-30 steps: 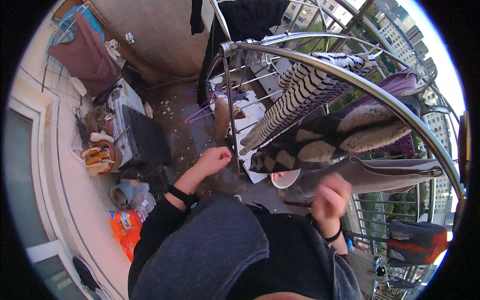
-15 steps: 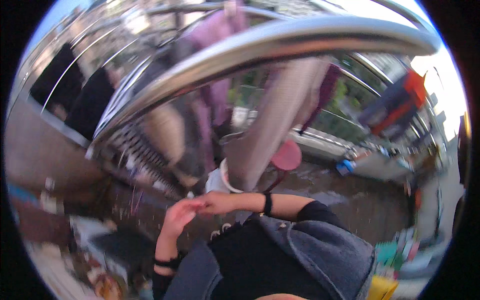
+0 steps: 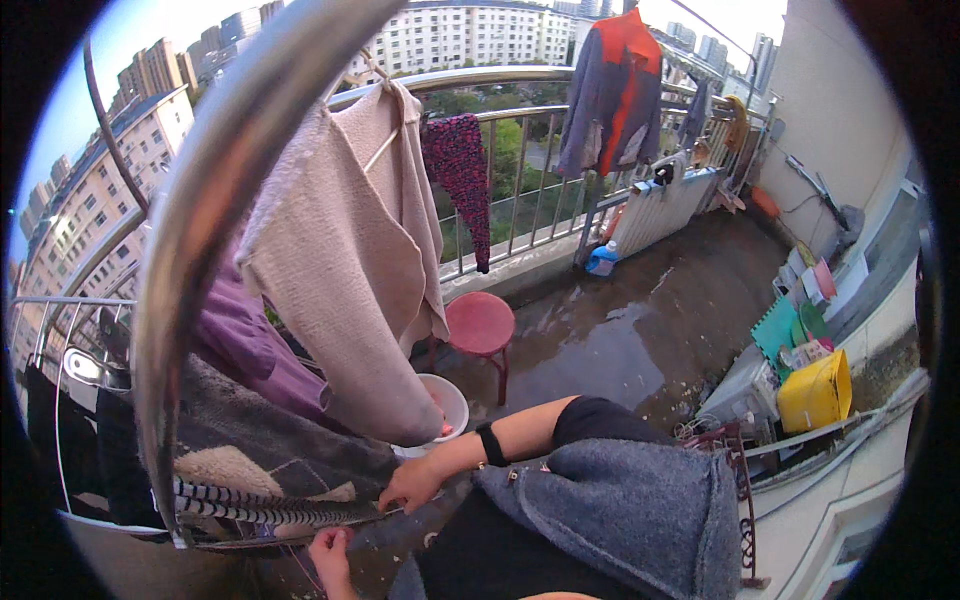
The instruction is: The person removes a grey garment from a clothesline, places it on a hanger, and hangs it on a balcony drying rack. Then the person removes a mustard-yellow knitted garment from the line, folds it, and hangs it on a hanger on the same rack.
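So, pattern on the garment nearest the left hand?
Garment: black and white stripes, best in head view.

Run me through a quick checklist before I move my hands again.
1. Left hand gripping the striped garment: cannot tell; its fingers are near the cloth.
2. Right hand gripping the dark patterned garment: cannot tell; its fingertips are at the edge.
3. Beige garment clear of the white basin: cannot tell; its lower end overlaps the basin in this view.
4. Floor dry: not ok; wet, shiny patches show.
5. Red stool upright: ok.
6. Blue bottle standing: ok.
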`<state>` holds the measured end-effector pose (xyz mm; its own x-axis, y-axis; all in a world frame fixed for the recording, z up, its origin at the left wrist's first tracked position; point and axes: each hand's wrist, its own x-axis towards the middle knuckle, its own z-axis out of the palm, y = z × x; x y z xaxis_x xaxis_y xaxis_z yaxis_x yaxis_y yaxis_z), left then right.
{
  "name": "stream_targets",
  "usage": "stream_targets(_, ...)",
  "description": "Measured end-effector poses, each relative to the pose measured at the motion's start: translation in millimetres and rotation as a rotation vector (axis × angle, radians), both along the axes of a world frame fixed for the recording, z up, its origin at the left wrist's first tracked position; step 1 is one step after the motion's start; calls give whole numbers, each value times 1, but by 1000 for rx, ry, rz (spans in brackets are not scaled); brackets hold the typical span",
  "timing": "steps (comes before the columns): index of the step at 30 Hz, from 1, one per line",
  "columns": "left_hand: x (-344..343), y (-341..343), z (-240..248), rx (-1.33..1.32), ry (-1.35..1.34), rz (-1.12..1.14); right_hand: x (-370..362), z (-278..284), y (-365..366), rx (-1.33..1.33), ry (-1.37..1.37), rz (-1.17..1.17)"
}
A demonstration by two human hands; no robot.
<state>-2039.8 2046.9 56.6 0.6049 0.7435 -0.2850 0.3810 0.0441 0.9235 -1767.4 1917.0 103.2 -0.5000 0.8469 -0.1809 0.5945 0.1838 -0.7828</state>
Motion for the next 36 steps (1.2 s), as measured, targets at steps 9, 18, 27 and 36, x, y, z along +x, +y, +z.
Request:
stream_targets(9, -39, 96, -28, 118, 100, -204, -59, 11, 63, -192, -41, -4)
stream_targets(18, -184, 151, -134, -167, 217, 21, -175, 19, 136, -338, -102, -76)
stream_targets(27, -291, 152, -235, -163, 423, 251, -215, 4, 155, -400, -152, -61)
stream_targets(36, -264, 197, -285, -3, 693, 273, -201, 1, 143, -529, -170, -243)
